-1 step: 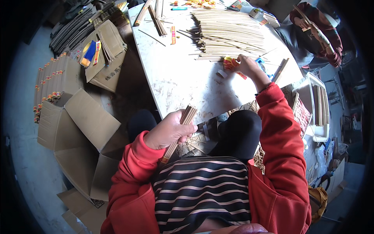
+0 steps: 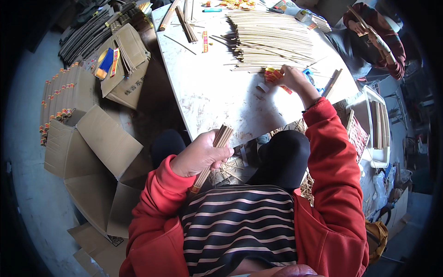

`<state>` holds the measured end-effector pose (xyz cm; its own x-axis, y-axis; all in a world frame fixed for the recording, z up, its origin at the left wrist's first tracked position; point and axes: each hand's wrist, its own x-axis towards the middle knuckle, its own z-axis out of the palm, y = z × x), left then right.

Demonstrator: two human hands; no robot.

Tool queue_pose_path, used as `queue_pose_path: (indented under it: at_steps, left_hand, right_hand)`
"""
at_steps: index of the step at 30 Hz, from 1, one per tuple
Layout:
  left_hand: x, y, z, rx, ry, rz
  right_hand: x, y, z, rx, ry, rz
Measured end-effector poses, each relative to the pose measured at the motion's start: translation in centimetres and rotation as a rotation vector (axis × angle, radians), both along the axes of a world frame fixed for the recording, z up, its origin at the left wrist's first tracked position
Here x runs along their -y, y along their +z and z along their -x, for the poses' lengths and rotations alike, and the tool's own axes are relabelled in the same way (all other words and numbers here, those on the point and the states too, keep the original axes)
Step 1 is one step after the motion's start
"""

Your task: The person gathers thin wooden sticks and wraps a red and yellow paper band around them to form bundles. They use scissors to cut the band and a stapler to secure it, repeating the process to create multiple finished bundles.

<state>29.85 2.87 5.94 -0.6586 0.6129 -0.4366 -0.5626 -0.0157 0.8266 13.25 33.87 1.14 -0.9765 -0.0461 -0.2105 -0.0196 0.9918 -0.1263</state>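
Observation:
My left hand point(image 2: 200, 154) is wrapped round a bundle of thin brown incense sticks point(image 2: 224, 135), held tilted in front of my body near the table's front edge. A red and yellow band shows low on the bundle, near my sleeve. Over the right part of the table, my right hand point(image 2: 295, 79) has its fingers closed at a small pile of red and yellow paper labels point(image 2: 272, 74). A blue tape dispenser point(image 2: 309, 75) lies just beyond that hand, partly hidden. A small pale strip point(image 2: 263, 87) lies left of the labels.
A wide heap of loose sticks point(image 2: 272, 41) covers the far table point(image 2: 203, 101). An open cardboard box point(image 2: 92, 171) stands at left, with banded bundles point(image 2: 60, 97) behind it. At right are a white bin point(image 2: 380, 129) and a co-worker point(image 2: 378, 41) holding sticks.

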Motion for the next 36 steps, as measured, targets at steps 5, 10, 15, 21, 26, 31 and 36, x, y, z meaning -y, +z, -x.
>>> queue_pose_path:
  at_steps: [5,10,15,21,26,31,36]
  left_hand:
    - [0.2,-0.2,0.0,0.025,0.01,-0.014]
    - [0.5,-0.2,-0.2,-0.024,-0.013,-0.035]
    - [0.4,0.4,-0.6,-0.021,0.014,-0.023]
    - [0.5,0.7,-0.9,-0.016,-0.018,-0.019]
    - [0.2,1.1,-1.1,-0.049,-0.008,-0.003]
    - [0.4,1.0,-1.3,-0.066,-0.014,-0.033]
    - [0.4,1.4,-1.2,-0.052,-0.019,-0.045]
  right_hand:
    - [0.9,0.6,-0.4,-0.01,0.029,-0.087]
    - [0.8,-0.2,-0.5,-0.093,0.111,-0.138]
    - [1.7,0.1,-0.7,-0.114,0.037,-0.084]
    - [1.6,0.3,-2.3,-0.084,-0.5,0.961]
    - [3.3,-1.6,-5.0,-0.219,-0.974,1.861]
    - [5.3,-2.0,-7.4,-0.267,-1.022,1.975]
    - [3.8,-1.7,-9.6,-0.172,-0.499,1.832]
